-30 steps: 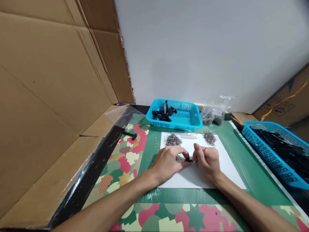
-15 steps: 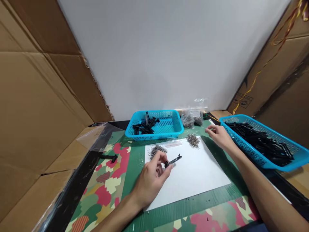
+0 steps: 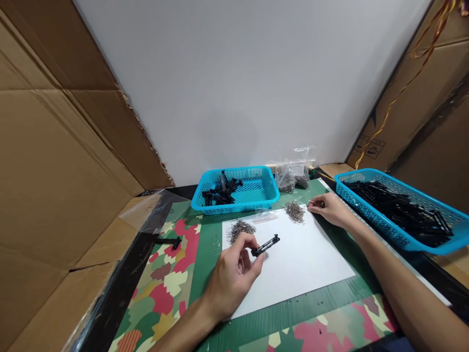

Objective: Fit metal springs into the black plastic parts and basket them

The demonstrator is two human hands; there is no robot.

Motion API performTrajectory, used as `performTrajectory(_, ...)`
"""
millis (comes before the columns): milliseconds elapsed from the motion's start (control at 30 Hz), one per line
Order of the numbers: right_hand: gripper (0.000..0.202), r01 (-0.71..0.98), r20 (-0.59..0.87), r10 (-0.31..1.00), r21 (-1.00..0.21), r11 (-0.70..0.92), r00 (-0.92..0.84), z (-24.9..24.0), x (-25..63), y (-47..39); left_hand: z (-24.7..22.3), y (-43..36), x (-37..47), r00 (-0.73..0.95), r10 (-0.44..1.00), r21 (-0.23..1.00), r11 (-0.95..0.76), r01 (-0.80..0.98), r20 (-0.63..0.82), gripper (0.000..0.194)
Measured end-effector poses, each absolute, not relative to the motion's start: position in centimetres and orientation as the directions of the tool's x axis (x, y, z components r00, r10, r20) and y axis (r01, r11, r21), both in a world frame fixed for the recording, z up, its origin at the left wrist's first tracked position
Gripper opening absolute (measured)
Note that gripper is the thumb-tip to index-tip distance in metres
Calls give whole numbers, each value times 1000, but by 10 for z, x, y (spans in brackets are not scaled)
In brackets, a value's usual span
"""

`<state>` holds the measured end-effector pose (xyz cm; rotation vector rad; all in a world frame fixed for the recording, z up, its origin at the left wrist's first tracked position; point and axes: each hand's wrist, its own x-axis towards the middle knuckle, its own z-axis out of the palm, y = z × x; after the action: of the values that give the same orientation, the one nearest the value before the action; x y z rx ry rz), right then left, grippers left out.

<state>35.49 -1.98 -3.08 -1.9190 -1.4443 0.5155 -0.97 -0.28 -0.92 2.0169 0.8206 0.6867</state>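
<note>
My left hand pinches a narrow black plastic part between thumb and fingertips, tilted up to the right above the white sheet. At the sheet's far right corner, my right hand is closed in a pinch on a thin metal piece, too small to name surely. Just left of those fingers lies a pile of small metal pieces. A second, darker pile of small metal pieces sits behind my left hand, which partly covers it.
A blue basket at the back holds some black parts. Another blue basket, on the right, is fuller of them. Clear bags of metal pieces stand between. One black part lies at the left. Cardboard walls flank the table.
My right hand has come slightly left and down toward the right pile, and a thin metal piece now shows in its fingers. The black part in my left hand has turned slightly.
</note>
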Motion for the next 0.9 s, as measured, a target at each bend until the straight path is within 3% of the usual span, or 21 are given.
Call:
performTrajectory(233,36,554,100,946,-827,-94,309,-17,344,-23,-8,-3,-10,653,736,840,-459,289,178,17)
performTrajectory(367,41,227,12,979,-973,-35,206,-1,320,-30,-6,-1,-10,623,750,826,-483,291,219,19)
performTrajectory(467,41,28,-15,996,-999,-17,86,6,296,-32,-3,1,-9,624,738,834,-496,243,258,19)
performTrajectory(700,35,49,-79,941,-997,-66,-330,6,247,-36,3,1,-8,626,751,879,-425,216,209,18)
performTrajectory(900,32,37,3,953,-999,15,-304,10,237,-40,7,3,-8,561,793,863,-437,253,237,15)
